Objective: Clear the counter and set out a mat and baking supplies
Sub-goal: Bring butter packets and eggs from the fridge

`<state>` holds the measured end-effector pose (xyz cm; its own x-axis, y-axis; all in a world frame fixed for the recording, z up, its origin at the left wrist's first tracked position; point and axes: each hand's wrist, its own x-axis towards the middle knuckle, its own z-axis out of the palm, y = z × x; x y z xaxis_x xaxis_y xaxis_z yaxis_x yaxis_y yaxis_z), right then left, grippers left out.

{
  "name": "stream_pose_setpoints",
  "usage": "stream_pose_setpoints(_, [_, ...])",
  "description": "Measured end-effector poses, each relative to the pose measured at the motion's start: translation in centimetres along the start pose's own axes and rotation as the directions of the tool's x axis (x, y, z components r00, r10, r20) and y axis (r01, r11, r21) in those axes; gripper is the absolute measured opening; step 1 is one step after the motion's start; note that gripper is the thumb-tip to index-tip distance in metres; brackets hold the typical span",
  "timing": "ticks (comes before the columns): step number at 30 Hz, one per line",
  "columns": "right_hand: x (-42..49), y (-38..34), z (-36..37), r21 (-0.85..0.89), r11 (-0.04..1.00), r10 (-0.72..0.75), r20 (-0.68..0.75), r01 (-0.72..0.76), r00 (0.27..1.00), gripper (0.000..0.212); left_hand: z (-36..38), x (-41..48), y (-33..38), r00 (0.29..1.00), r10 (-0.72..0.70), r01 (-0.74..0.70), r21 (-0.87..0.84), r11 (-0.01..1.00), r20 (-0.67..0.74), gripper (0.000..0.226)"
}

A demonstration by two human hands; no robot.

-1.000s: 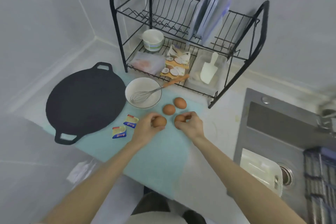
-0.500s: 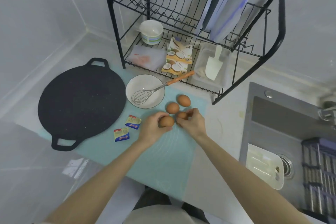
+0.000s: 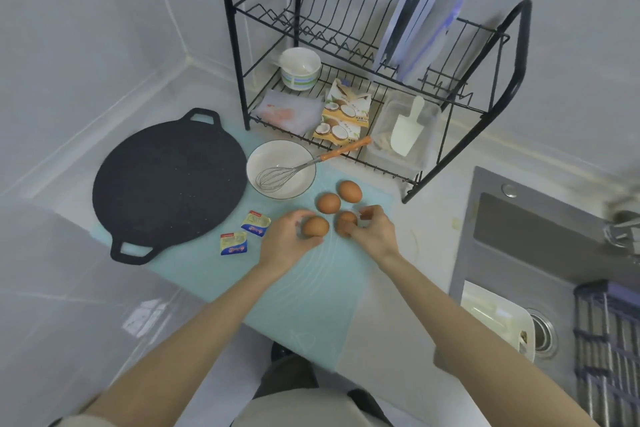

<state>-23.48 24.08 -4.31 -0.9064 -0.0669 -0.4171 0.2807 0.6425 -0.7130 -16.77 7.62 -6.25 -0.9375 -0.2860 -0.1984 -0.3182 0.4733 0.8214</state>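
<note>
A pale blue mat lies on the counter. On it my left hand grips a brown egg, and my right hand grips a second brown egg right beside it. Two more eggs rest on the mat just beyond. A white bowl holds a whisk with an orange handle. Two butter packets lie left of my left hand. A black round pan sits at the mat's left end.
A black two-tier dish rack stands behind, holding a small bowl, a coconut packet, a plastic tub with a scoop and upright boards. A steel sink with a white board lies to the right.
Both hands have brought their eggs closer together, toward the two eggs lying on the mat. The view has shifted slightly.
</note>
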Motion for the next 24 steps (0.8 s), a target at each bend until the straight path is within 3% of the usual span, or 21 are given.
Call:
stream_pose_setpoints(8, [-2.7, 0.5, -4.3, 0.009, 0.992, -0.122, -0.004, 0.122, 0.993, 0.043, 0.1, -4.3, 2.2, 0.984, -0.017, 0.007, -0.056, 0.998, -0.178, 0.048])
stream_pose_setpoints(13, [-5.4, 1.0, -6.6, 0.005, 0.965, -0.263, 0.024, 0.263, 0.964, 0.032, 0.0, -7.7, 4.6, 0.95, -0.008, -0.008, -0.051, 0.999, -0.311, 0.034])
stream_pose_setpoints(20, [-11.7, 0.5, -9.9, 0.096, 0.881, -0.473, 0.231, 0.464, 0.85, 0.02, -0.1, -16.8, 9.1, 0.823, -0.038, -0.028, -0.108, 0.994, -0.566, 0.024])
stream_pose_setpoints(24, [-17.0, -0.5, -10.8, 0.176, 0.786, -0.612, 0.352, 0.593, 0.708, 0.022, -0.8, -24.3, 11.7, 0.739, -0.095, 0.014, -0.126, 0.992, -0.667, 0.027])
